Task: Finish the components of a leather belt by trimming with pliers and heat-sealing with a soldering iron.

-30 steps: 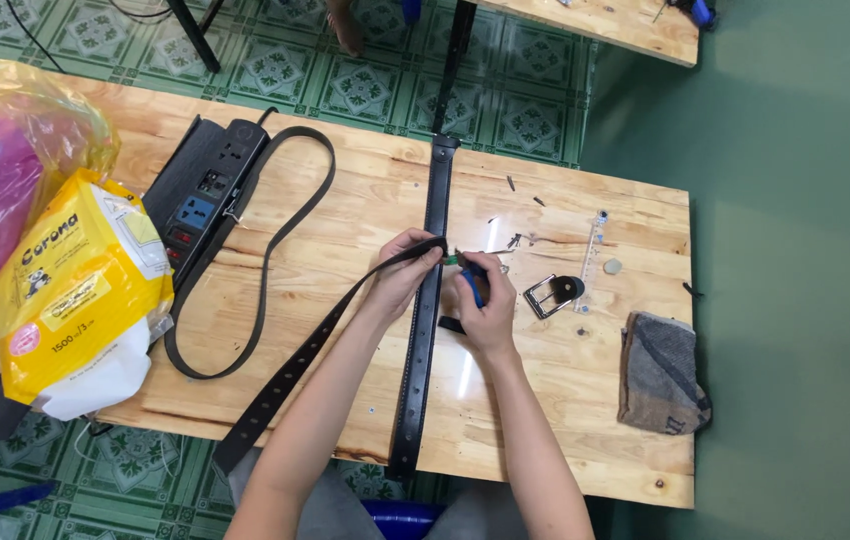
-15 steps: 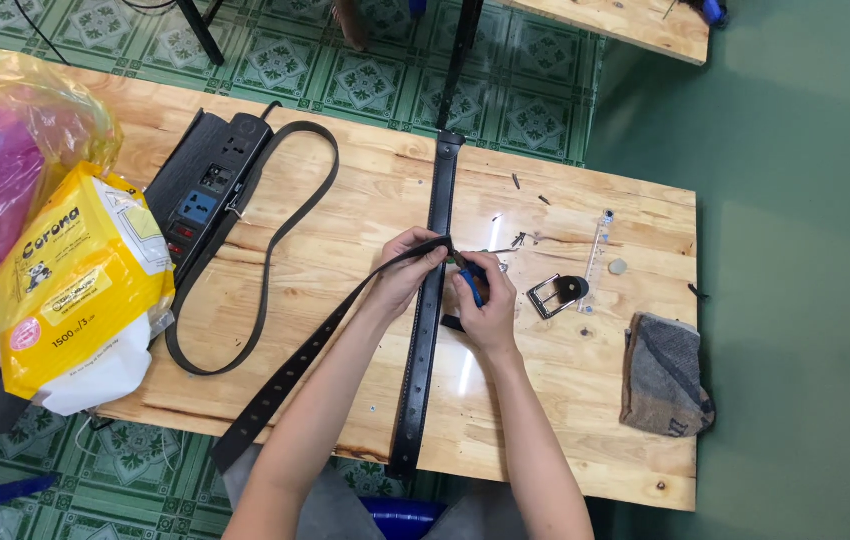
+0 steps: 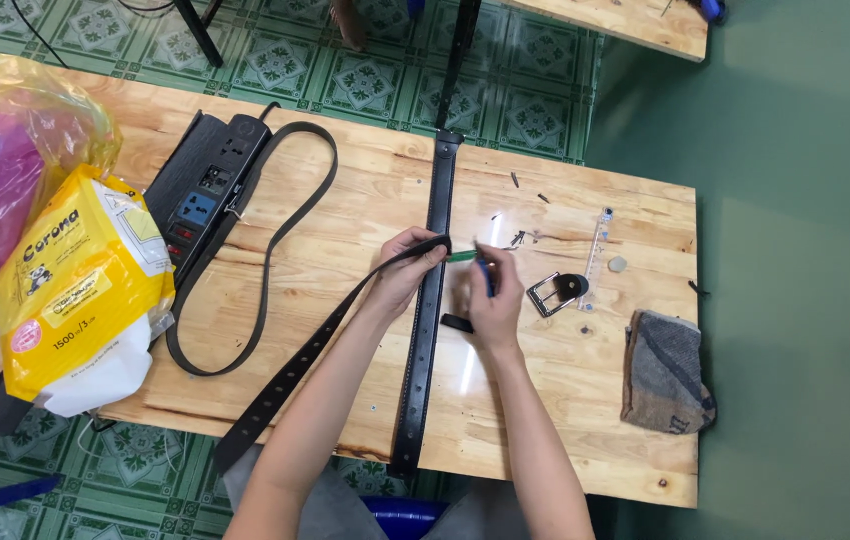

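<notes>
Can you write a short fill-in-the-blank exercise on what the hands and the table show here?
1. The left hand pinches the end of a black ____.
2. The right hand holds a small tool with a ____ tip near that end.
3. A metal buckle lies on the table to the ____ of the right hand.
4. The folded grey cloth lies near the table's ____ edge.

Missing words: belt; green; right; right

There is bare wood between the straight black belt [image 3: 429, 300] and the metal buckle [image 3: 555, 292]. The yellow bag [image 3: 80, 290] and black power strip [image 3: 207, 185] block the left side.
</notes>
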